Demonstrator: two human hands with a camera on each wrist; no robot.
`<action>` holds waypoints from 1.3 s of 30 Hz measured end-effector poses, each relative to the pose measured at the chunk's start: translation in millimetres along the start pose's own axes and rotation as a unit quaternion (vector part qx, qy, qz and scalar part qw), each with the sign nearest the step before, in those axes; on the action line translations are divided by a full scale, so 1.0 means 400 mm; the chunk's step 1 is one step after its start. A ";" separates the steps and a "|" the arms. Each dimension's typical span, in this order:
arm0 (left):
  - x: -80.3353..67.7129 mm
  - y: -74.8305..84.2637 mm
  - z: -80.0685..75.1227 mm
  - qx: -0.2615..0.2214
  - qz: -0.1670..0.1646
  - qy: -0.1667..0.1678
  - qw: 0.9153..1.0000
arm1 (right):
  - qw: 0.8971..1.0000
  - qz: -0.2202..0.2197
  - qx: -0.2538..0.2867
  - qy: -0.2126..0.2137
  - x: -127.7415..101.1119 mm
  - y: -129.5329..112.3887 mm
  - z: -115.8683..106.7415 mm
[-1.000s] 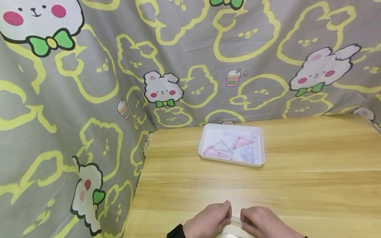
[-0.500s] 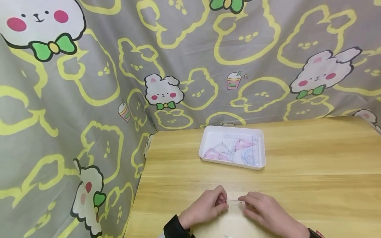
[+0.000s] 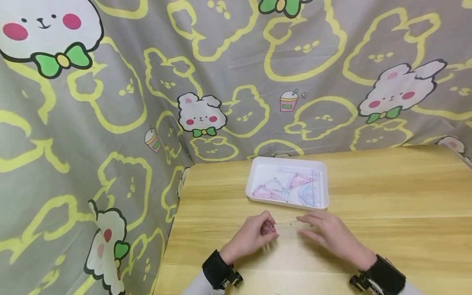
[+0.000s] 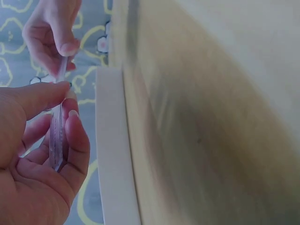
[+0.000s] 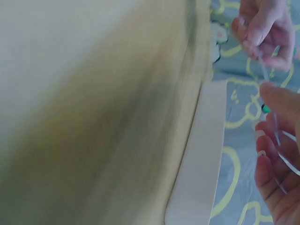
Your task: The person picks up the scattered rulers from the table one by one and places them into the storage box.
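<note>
A thin clear plastic drawing tool [image 3: 284, 223] with tick marks along one edge spans the gap between both hands, just in front of the tray. Whether it is a ruler or a protractor I cannot tell. My left hand [image 3: 252, 233] grips its left end, with the thumb over it and the fingers curled behind in the left wrist view. My right hand [image 3: 328, 231] pinches the other end between thumb and fingers. In the right wrist view a pale curved edge [image 5: 289, 164] shows by the right fingers. A white tray [image 3: 287, 162] lies beyond the hands, holding clear, pink and blue drawing tools.
Inside the tray are pink set squares [image 3: 301, 180], a blue protractor [image 3: 307, 194] and a clear ruler [image 3: 316, 188]. The wooden table [image 3: 398, 205] extends right. A patterned grey curtain [image 3: 239, 61] hangs along the back and left side.
Both hands have moved forward from the table's near edge toward the tray, carrying the clear drawing tool. The right hand's fingers have spread a little. The tray has stayed put.
</note>
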State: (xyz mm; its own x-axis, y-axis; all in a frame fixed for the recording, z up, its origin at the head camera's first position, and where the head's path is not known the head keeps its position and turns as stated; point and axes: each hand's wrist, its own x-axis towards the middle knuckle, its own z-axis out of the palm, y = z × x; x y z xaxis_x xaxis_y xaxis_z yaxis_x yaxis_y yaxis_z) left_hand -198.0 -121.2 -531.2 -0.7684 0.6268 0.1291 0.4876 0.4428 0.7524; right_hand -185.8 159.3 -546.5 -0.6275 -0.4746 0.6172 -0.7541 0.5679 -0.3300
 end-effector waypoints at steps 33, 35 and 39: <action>0.239 -0.099 -0.106 0.219 -0.090 0.088 0.968 | 0.992 -0.037 -0.068 -0.097 0.244 0.253 0.075; 0.249 -0.104 -0.107 0.231 -0.092 0.090 0.964 | 0.991 -0.029 -0.073 -0.111 0.256 0.263 0.078; 0.266 -0.119 -0.109 0.236 -0.106 0.094 0.962 | 0.988 -0.013 -0.069 -0.139 0.272 0.281 0.086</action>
State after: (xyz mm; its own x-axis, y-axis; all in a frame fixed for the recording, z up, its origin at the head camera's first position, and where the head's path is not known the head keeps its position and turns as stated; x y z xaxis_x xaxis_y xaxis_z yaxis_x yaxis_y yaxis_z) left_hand -321.0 -103.7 -525.3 -0.9105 0.3841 0.1530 0.4124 0.8165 0.4040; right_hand -345.5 148.4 -541.0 -0.6511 -0.6459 0.3986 -0.7495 0.6300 -0.2035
